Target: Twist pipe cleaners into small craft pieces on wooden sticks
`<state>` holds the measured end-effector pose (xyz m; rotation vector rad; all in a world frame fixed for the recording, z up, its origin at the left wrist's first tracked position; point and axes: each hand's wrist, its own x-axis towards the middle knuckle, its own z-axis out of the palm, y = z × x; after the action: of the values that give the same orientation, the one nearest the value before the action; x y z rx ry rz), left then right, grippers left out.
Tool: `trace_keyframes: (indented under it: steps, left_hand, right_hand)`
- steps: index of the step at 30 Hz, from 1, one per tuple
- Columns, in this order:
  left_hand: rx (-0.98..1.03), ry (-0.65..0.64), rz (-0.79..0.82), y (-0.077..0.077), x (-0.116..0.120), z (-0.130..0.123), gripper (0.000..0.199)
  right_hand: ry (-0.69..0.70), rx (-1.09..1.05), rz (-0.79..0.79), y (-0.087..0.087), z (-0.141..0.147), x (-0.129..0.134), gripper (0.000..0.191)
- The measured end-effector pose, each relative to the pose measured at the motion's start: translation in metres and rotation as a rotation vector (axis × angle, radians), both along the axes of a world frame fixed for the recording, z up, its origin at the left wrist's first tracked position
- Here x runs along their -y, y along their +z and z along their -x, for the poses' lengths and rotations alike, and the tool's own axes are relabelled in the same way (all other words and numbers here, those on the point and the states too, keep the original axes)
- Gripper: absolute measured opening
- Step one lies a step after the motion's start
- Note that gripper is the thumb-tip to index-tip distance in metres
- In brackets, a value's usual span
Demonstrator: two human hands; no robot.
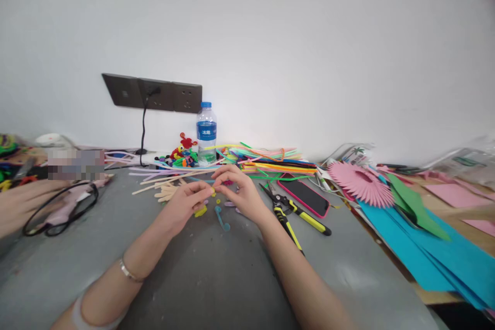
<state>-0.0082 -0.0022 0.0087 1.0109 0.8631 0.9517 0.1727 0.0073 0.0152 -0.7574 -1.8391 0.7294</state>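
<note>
Over the middle of the grey table [209,278], my left hand [189,201] and my right hand [235,190] meet at their fingertips. Both pinch a small yellow piece [213,192], mostly hidden by the fingers. Just below them lie a yellow curled piece [200,211], a tiny yellow ring [218,201] and a blue piece with coiled ends [221,219]. Light purple pieces [229,204] rest beside my right hand.
Yellow-black cutters [288,212] and a pink-edged phone [304,195] lie right of my hands. Pipe cleaners [270,157] and a water bottle [206,134] stand behind. Another person's hand [27,201] is at left, near a corded pink tool [65,207]. Coloured paper [417,247] lies right.
</note>
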Motion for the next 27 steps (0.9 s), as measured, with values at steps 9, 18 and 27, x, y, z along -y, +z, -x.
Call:
trace_keyframes:
  steps: [9,18,27]
  left_hand:
    - [0.039,0.199,0.045,0.005,0.001,-0.001,0.039]
    - [0.109,0.371,-0.042,-0.007,-0.001,-0.003,0.034]
    - [0.129,0.368,-0.001,-0.006,0.006,-0.012,0.038]
  right_hand:
    - [-0.109,-0.047,-0.12,-0.004,0.012,0.003,0.009]
    - [-0.212,-0.069,-0.199,-0.021,0.03,0.008,0.018]
    - [-0.41,-0.019,-0.253,-0.024,0.036,0.014,0.007]
